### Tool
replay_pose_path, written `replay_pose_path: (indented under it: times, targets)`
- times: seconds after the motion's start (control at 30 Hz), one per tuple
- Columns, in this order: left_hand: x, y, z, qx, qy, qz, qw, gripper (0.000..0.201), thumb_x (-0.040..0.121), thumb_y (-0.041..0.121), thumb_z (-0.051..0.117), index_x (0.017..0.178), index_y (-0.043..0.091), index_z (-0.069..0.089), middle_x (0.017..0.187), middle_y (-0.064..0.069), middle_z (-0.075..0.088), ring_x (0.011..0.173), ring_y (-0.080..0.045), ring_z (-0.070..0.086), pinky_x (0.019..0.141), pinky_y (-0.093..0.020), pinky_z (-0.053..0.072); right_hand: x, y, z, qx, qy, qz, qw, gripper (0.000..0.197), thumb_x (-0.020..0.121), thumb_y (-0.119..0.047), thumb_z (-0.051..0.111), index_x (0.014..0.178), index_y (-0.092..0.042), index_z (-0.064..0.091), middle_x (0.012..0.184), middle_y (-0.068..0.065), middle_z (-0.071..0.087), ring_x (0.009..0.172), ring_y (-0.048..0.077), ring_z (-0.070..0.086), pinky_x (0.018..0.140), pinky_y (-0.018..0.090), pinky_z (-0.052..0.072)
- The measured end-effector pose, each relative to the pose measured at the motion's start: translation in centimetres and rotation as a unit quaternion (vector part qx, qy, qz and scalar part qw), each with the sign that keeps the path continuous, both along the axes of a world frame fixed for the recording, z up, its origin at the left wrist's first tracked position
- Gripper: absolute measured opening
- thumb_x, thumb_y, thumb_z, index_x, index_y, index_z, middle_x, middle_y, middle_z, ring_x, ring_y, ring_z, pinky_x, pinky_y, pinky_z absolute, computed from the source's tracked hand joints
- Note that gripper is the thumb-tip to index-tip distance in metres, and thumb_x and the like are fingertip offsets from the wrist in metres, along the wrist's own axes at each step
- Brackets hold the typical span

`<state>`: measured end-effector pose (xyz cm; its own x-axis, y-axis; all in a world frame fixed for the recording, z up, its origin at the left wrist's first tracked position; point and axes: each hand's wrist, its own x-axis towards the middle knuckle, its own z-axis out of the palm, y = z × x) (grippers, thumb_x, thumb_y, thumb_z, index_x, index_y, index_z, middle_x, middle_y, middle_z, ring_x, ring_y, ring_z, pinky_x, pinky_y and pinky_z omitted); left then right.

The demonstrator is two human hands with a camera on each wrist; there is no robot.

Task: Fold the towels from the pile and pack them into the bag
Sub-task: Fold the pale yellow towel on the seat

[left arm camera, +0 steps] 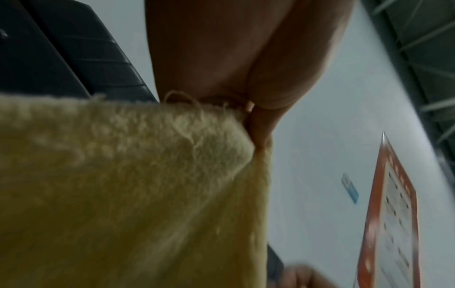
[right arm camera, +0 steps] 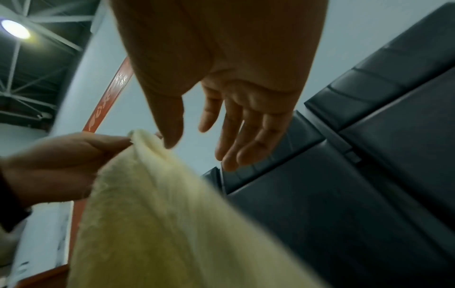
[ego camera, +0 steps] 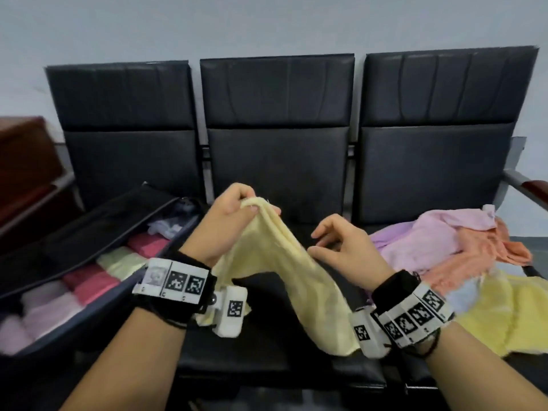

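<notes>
Pale yellow terry cloth is hanging from the left hand (ego camera: 229, 216), whose thumb and curled fingers are pinching the towel (ego camera: 292, 271) at its gathered top edge, probably two corners brought together so the rest falls as a doubled length. The cloth is draping down toward five o'clock, over the middle seat (ego camera: 278, 173) of a row of black padded chairs, and passing beneath the right wrist.

The right hand (ego camera: 341, 241) is hovering just beside the towel at about three o'clock of the pinch, fingers spread and relaxed, gripping nothing; the right wrist view is showing clear space between fingertips and cloth. I judge it is reaching to catch the free edge and finish the fold.

At nine o'clock the bag (ego camera: 98, 310) is lying unzipped on the left seat, already holding rows of rolled pink and pale green towels. At three o'clock the pile (ego camera: 462, 256) is waiting: lilac, orange and yellow towels heaped loosely, near enough for the right hand to draw from.
</notes>
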<state>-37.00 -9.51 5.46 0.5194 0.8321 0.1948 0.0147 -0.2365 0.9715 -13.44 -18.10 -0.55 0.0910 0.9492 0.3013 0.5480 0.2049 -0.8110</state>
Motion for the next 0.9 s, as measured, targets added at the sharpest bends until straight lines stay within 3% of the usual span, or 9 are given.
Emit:
replay_pose_path:
  times: [0.13, 0.2, 0.33, 0.4, 0.47, 0.53, 0.6, 0.73, 0.9]
  targets:
    - [-0.6, -1.5, -4.7, 0.118, 0.164, -0.039, 0.979, 0.009, 0.089, 0.008, 0.062, 0.09, 0.016, 0.06, 0.09, 0.0, 0.066, 0.083, -0.006, 0.059, 0.076, -0.027, 0.046, -4.5, 0.9, -2.2, -0.012, 0.051, 0.104, 0.993, 0.03, 0.09, -0.035, 0.064, 0.119, -0.032, 0.061, 0.116, -0.017, 0.066, 0.113, 0.004, 0.061, 0.092, 0.03, 0.051]
    - [-1.1, -2.4, -6.3, 0.129, 0.177, -0.025, 0.975, 0.009, 0.084, 0.013, 0.066, 0.085, 0.021, 0.063, 0.089, 0.001, 0.062, 0.082, -0.008, 0.058, 0.076, -0.026, 0.046, -6.2, 0.9, -3.1, -0.025, 0.068, 0.137, 0.988, 0.03, 0.091, -0.032, 0.065, 0.122, -0.03, 0.06, 0.113, -0.011, 0.068, 0.108, 0.008, 0.064, 0.09, 0.038, 0.054]
    - [-2.3, -3.6, -8.2, 0.142, 0.171, 0.039, 0.974, 0.018, 0.08, 0.004, 0.071, 0.081, 0.021, 0.063, 0.081, 0.001, 0.063, 0.077, -0.013, 0.059, 0.071, -0.03, 0.047, -7.8, 0.3, -4.8, -0.044, 0.053, 0.134, 0.988, 0.022, 0.082, -0.033, 0.074, 0.102, -0.029, 0.066, 0.088, 0.005, 0.067, 0.081, 0.028, 0.06, 0.077, 0.05, 0.051]
    - [-2.9, -3.7, -8.9, 0.139, 0.171, 0.059, 0.974, 0.02, 0.079, 0.008, 0.074, 0.081, 0.024, 0.062, 0.077, 0.005, 0.062, 0.071, -0.007, 0.055, 0.065, -0.024, 0.045, -8.0, 0.1, -5.4, -0.037, 0.024, 0.124, 0.991, 0.012, 0.082, -0.032, 0.074, 0.089, -0.027, 0.067, 0.078, 0.003, 0.064, 0.07, 0.021, 0.056, 0.068, 0.043, 0.049]
    - [-3.3, -3.8, -9.6, 0.128, 0.171, 0.058, 0.975, 0.019, 0.081, 0.014, 0.078, 0.081, 0.025, 0.063, 0.074, 0.011, 0.06, 0.066, 0.0, 0.051, 0.062, -0.017, 0.043, -7.8, 0.1, -5.8, -0.022, 0.024, 0.102, 0.994, 0.015, 0.081, -0.037, 0.073, 0.081, -0.026, 0.064, 0.067, -0.004, 0.057, 0.061, 0.006, 0.046, 0.058, 0.027, 0.041]
    - [-3.7, -3.9, -10.2, 0.113, 0.186, 0.043, 0.975, 0.016, 0.081, 0.019, 0.08, 0.08, 0.025, 0.065, 0.072, 0.01, 0.061, 0.063, 0.001, 0.05, 0.06, -0.015, 0.042, -7.5, -0.1, -5.9, -0.012, 0.033, 0.087, 0.996, 0.02, 0.08, -0.039, 0.072, 0.078, -0.025, 0.06, 0.065, -0.009, 0.052, 0.06, 0.002, 0.043, 0.056, 0.021, 0.037]
    - [-4.0, -3.9, -10.7, 0.11, 0.21, 0.035, 0.971, 0.015, 0.082, 0.021, 0.081, 0.079, 0.023, 0.066, 0.07, 0.008, 0.061, 0.06, 0.001, 0.049, 0.058, -0.015, 0.041, -7.1, -0.4, -5.9, -0.015, 0.049, 0.081, 0.995, 0.021, 0.08, -0.038, 0.072, 0.077, -0.024, 0.056, 0.065, -0.009, 0.052, 0.061, 0.005, 0.045, 0.057, 0.025, 0.039]
    - [-4.6, -3.9, -11.6, 0.111, 0.226, 0.047, 0.967, 0.019, 0.08, 0.019, 0.081, 0.074, 0.024, 0.064, 0.064, 0.017, 0.058, 0.058, 0.002, 0.049, 0.057, -0.012, 0.039, -6.0, -1.1, -5.9, -0.042, 0.124, 0.09, 0.987, 0.023, 0.081, -0.028, 0.069, 0.075, -0.02, 0.049, 0.066, 0.0, 0.053, 0.059, 0.012, 0.045, 0.054, 0.028, 0.039]
    - [-6.2, -3.1, -12.5, 0.115, 0.251, 0.075, 0.958, 0.024, 0.078, 0.023, 0.082, 0.071, 0.027, 0.06, 0.063, 0.015, 0.055, 0.058, -0.001, 0.047, 0.057, -0.015, 0.04, -4.5, -1.8, -5.1, -0.033, 0.217, 0.061, 0.974, 0.027, 0.075, -0.02, 0.067, 0.066, -0.025, 0.042, 0.072, 0.007, 0.052, 0.068, 0.018, 0.044, 0.059, 0.03, 0.037]
